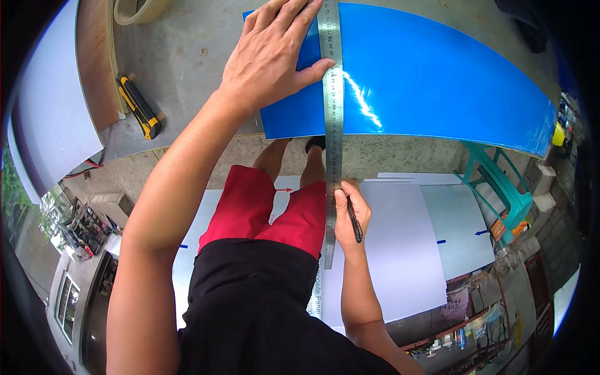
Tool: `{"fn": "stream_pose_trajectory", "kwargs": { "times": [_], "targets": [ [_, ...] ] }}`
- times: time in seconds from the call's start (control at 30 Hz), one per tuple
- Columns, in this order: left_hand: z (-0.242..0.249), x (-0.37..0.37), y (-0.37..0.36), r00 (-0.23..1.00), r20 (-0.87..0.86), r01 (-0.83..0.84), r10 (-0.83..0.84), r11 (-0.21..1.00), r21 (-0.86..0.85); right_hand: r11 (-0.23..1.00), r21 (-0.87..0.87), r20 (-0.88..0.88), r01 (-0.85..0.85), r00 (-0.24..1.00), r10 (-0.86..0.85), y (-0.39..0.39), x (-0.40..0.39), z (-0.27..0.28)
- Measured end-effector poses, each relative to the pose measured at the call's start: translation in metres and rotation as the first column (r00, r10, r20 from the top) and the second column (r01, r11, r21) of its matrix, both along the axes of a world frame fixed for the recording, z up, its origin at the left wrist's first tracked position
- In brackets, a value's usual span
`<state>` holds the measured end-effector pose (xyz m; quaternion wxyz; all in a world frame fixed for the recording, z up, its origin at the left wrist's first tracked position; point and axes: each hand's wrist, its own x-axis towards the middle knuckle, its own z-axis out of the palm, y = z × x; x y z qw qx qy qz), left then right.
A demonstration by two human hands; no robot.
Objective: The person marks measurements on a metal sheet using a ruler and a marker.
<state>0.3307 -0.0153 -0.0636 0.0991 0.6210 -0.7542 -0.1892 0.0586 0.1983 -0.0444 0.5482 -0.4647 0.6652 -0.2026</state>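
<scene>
A long steel ruler (334, 112) lies across a glossy blue panel (425, 75) and sticks out past its near edge toward my body. My left hand (272, 53) rests on the panel's left part, palm down with fingers spread, its thumb touching the ruler. Close to the ruler's near part, my right hand (352, 219) is closed around a black pen (354, 220), its fingers beside the ruler's edge. Left of the panel, a yellow and black cutter knife (139, 107) lies on the grey table (181, 81).
A tape roll (139, 7) sits at the table's upper left, near a wooden board (97, 56) and a pale sheet (53, 94). Below are white panels (394, 250) on the ground, a green stool (500, 184) at right, and a cluttered shelf (462, 337) at lower right.
</scene>
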Motion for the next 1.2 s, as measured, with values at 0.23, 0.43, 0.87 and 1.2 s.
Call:
{"fn": "stream_pose_trajectory", "kwargs": {
  "times": [0.23, 0.43, 0.87, 1.2],
  "targets": [
    [-0.001, 0.0, 0.001, 1.0, 0.008, -0.002, 0.002, 1.0, -0.021, 1.0, -0.025, 0.02, 0.0, 1.0, 0.0, -0.007, 0.002, -0.004],
    [-0.002, 0.0, 0.0, 1.0, 0.003, 0.008, -0.008, 0.999, -0.044, 0.999, -0.039, 0.014, 0.017, 1.0, -0.017, -0.012, 0.008, -0.001],
    [-0.002, 0.0, 0.001, 1.0, 0.001, 0.011, -0.011, 0.999, -0.045, 1.0, 0.004, 0.034, 0.011, 0.999, -0.011, -0.006, 0.004, -0.005],
    [-0.001, 0.0, 0.0, 1.0, 0.015, 0.014, -0.013, 0.999, -0.035, 1.0, -0.008, 0.034, -0.012, 0.999, 0.012, -0.009, 0.002, -0.004]
  ]
}}
